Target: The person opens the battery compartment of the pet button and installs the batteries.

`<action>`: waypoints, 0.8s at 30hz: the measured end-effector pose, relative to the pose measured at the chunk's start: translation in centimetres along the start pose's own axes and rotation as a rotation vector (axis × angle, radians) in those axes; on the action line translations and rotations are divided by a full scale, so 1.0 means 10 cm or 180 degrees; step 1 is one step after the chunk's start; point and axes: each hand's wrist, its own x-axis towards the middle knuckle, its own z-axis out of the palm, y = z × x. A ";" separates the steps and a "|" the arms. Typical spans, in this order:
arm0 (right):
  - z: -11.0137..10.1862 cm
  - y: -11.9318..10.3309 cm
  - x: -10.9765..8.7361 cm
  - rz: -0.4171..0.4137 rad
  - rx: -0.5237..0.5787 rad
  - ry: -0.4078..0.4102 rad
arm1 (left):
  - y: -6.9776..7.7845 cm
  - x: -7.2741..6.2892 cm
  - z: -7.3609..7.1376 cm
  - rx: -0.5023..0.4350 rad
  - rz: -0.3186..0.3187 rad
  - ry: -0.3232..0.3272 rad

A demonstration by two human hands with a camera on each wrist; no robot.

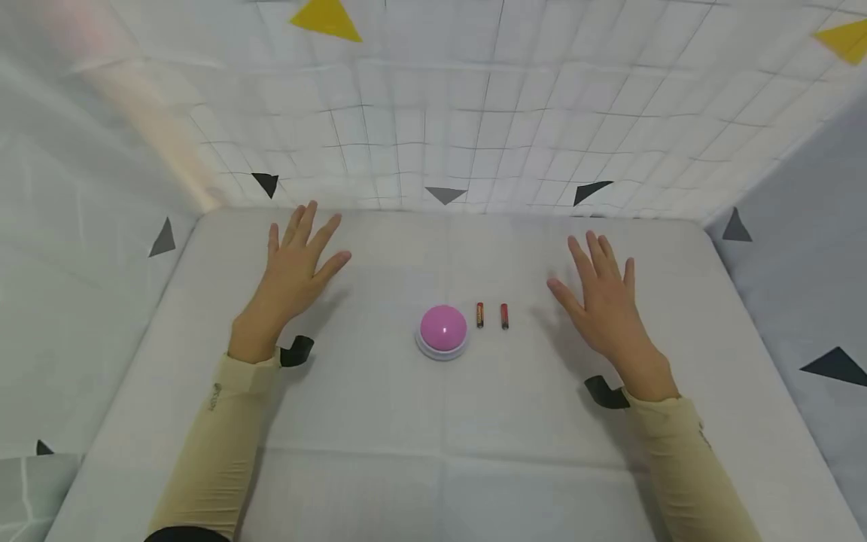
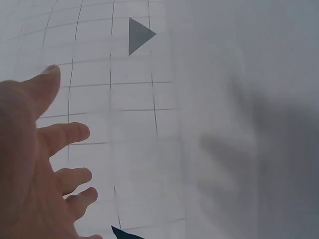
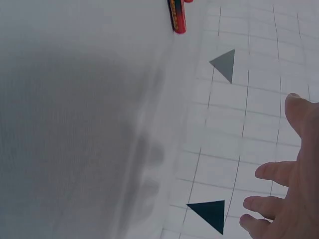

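A round push button with a pink dome point(image 1: 443, 328) on a white base sits near the middle of the white table. Just right of it lie two small red batteries, a nearer one point(image 1: 480, 315) and another point(image 1: 504, 316) beside it. My left hand point(image 1: 291, 271) is held over the table to the left of the button, fingers spread and holding nothing. On the other side, my right hand point(image 1: 605, 305) hovers right of the batteries, its fingers also spread with nothing in them. One red battery point(image 3: 177, 17) shows at the top of the right wrist view.
A white cloth covers the table point(image 1: 352, 489). Behind it rises a white wall with grid lines point(image 1: 433, 120) and yellow, grey and black triangles. Grey-white side panels point(image 1: 74, 286) flank the table. A black camera strap piece point(image 1: 296, 351) sticks out at each wrist.
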 end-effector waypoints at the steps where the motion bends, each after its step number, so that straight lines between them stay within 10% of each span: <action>1: 0.00 -0.01 -0.01 -0.0016 0.0003 0.0017 | 0.03 0.01 0.01 -0.0014 0.0024 -0.0006; 24: 0.10 -0.36 -0.05 -0.0338 0.0011 -0.0055 | 0.34 0.11 0.17 -0.0005 0.0320 -0.0194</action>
